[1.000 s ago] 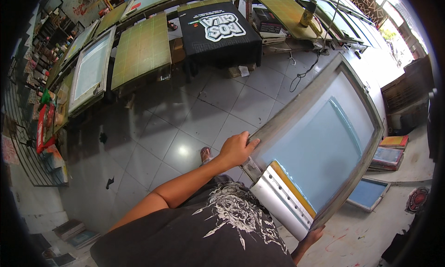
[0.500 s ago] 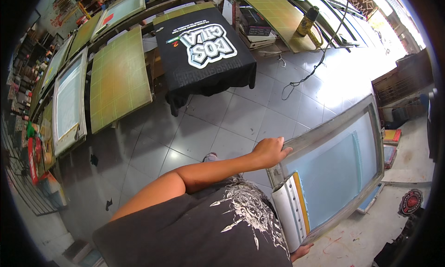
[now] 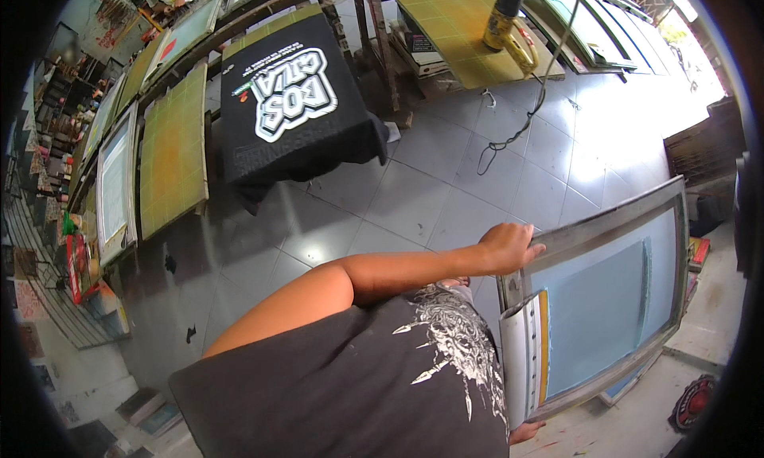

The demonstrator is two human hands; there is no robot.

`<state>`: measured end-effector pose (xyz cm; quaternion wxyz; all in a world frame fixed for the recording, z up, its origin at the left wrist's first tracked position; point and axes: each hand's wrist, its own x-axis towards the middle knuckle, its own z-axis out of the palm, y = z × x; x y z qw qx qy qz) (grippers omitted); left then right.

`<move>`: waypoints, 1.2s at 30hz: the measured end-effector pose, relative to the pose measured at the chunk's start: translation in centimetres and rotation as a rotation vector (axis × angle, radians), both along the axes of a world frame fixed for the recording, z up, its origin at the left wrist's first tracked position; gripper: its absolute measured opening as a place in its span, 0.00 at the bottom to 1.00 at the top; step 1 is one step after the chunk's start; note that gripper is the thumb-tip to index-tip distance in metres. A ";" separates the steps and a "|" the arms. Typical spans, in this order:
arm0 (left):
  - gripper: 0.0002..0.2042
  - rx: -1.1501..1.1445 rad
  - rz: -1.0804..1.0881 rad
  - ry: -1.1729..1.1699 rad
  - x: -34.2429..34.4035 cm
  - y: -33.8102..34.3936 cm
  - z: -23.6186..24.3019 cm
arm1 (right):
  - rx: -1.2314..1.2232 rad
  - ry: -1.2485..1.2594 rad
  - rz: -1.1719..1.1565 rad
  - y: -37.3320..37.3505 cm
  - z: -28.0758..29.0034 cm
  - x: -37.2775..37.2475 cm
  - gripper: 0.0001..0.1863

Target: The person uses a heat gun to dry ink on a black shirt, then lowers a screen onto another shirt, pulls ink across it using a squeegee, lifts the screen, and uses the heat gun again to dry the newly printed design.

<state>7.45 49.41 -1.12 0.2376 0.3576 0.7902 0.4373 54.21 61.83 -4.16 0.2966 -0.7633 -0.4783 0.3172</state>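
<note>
Screen-printing frame (image 3: 601, 319) is slanting at right; squeegee (image 3: 523, 362) is resting across its left end
left hand (image 3: 508, 249) is clutching the upper rail (image 3: 617, 217), the frame's long axis running rightward from it; right hand (image 3: 527, 432) is showing below the squeegee, grip too hidden to tell

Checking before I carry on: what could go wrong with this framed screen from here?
The framed screen could dip at its far end: the left hand and partly hidden right hand are both at its near end. The white bar along that end might slip with a tilt.
</note>
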 end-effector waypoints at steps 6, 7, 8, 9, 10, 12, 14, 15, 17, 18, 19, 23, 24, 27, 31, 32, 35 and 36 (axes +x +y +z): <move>0.21 -0.044 0.089 -0.051 -2.6 11.5 2.5 | 0.035 0.001 0.094 15.0 2.4 -3.4 0.31; 0.21 -0.034 0.129 -0.039 -2.4 13.7 2.7 | 0.048 0.000 0.127 18.0 3.7 -3.8 0.31; 0.21 -0.001 0.161 -0.022 -2.4 15.9 2.9 | 0.087 -0.090 0.209 23.0 2.8 -1.7 0.31; 0.21 0.040 0.174 -0.004 -2.6 18.6 3.5 | 0.129 -0.181 0.277 28.1 1.5 0.7 0.32; 0.21 0.021 0.188 -0.001 -2.9 21.1 4.2 | 0.183 -0.096 0.285 31.5 2.2 -0.5 0.31; 0.22 0.020 0.206 0.003 -4.3 26.0 5.9 | 0.256 0.094 0.319 37.7 4.0 -4.3 0.31; 0.23 -0.019 0.207 -0.010 -4.5 28.4 4.7 | 0.219 0.285 0.383 40.5 1.9 -4.4 0.31; 0.23 -0.012 0.211 0.003 -5.9 31.0 4.7 | 0.222 0.308 0.391 43.4 2.3 -6.1 0.31; 0.23 0.018 0.232 0.009 -8.8 37.3 5.5 | 0.246 0.356 0.438 49.8 4.5 -10.9 0.31; 0.23 0.024 0.234 0.002 -10.4 40.1 6.1 | 0.272 0.318 0.434 52.3 5.9 -13.6 0.31; 0.23 0.038 0.233 -0.011 -11.8 43.1 6.7 | 0.290 0.312 0.429 55.1 7.3 -15.5 0.30; 0.23 0.088 0.240 -0.068 -13.0 46.4 3.6 | 0.299 0.278 0.403 57.7 6.9 -18.5 0.28; 0.23 0.091 0.236 -0.096 -14.2 48.9 4.0 | 0.344 0.220 0.426 60.8 7.9 -20.1 0.28; 0.23 0.083 0.235 -0.156 -16.7 55.0 3.8 | 0.358 0.088 0.538 70.2 8.1 -22.4 0.28; 0.26 0.167 0.232 -0.190 -20.7 64.1 2.5 | 0.359 0.116 0.651 85.5 7.5 -27.9 0.28; 0.27 0.175 0.228 -0.208 -21.7 66.7 2.3 | 0.362 0.038 0.661 89.7 7.9 -30.0 0.28; 0.30 0.211 0.238 -0.307 -23.4 74.4 0.5 | 0.495 -0.155 0.756 102.2 8.6 -37.4 0.28; 0.30 0.212 0.262 -0.343 -23.9 77.4 0.3 | 0.505 -0.128 0.812 106.8 9.2 -40.6 0.27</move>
